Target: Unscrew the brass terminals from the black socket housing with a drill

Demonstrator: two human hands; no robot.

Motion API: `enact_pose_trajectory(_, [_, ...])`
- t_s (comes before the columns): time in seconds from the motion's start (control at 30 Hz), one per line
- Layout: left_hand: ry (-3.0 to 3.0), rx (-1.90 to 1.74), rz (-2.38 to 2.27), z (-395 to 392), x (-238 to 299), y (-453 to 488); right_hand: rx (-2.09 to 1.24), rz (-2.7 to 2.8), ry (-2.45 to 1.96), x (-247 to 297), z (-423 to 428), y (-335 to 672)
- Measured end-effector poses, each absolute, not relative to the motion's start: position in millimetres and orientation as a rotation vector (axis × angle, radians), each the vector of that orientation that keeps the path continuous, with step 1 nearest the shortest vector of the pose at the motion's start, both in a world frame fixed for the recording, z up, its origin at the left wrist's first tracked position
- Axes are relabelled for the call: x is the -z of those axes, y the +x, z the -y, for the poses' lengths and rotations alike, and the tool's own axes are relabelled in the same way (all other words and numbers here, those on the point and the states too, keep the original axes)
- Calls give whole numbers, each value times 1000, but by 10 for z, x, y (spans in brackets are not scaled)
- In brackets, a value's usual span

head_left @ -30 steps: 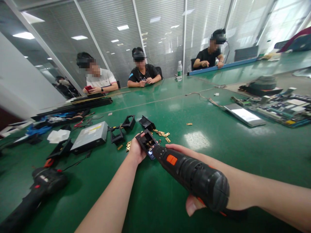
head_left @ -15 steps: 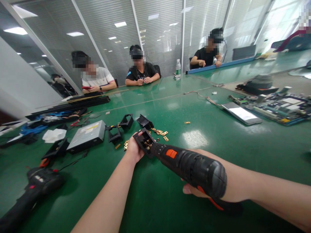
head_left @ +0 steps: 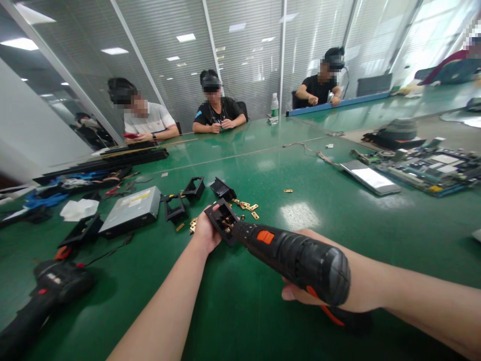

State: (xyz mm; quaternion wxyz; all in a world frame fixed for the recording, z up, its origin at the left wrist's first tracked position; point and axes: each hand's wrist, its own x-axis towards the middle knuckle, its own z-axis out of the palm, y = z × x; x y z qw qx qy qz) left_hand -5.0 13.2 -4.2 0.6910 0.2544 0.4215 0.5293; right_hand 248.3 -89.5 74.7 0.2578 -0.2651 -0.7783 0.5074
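Observation:
My left hand [head_left: 207, 233] is closed round the side of a black plastic socket box [head_left: 215, 213], tilted with its open face up. Brass-coloured pieces show inside the box. In my right hand [head_left: 300, 288] is a black and orange cordless drill [head_left: 293, 255], its fingers wrapped round the handle under the body. The drill's front end meets the box opening; its tip is hidden inside. Beyond the box lie loose brass plates [head_left: 246, 206], and more brass pieces [head_left: 193, 225] sit left of it. Several similar black boxes [head_left: 193, 188] stand close behind.
A silver disc drive [head_left: 131, 210] lies to the left, with a second power drill [head_left: 56, 286] nearer me. A phone [head_left: 370, 178] and circuit boards [head_left: 432, 165] are at the right. Three people sit across the green table [head_left: 233, 158], near a water bottle [head_left: 274, 109].
The camera view has shifted slightly, so things on the table appear a little further left. Both hands keep their hold, and the drill stays at the box.

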Motion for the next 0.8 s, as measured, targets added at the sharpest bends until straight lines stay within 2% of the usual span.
enact_pose_trajectory(0.53, [516, -1185, -956, -148, 31, -45, -1449, 2061, -676, -683, 898, 2478])
enact_pose_trajectory(0.8, [583, -1200, -983, -124, 5, -20, -1276, 2144, -668, -678, 915, 2474])
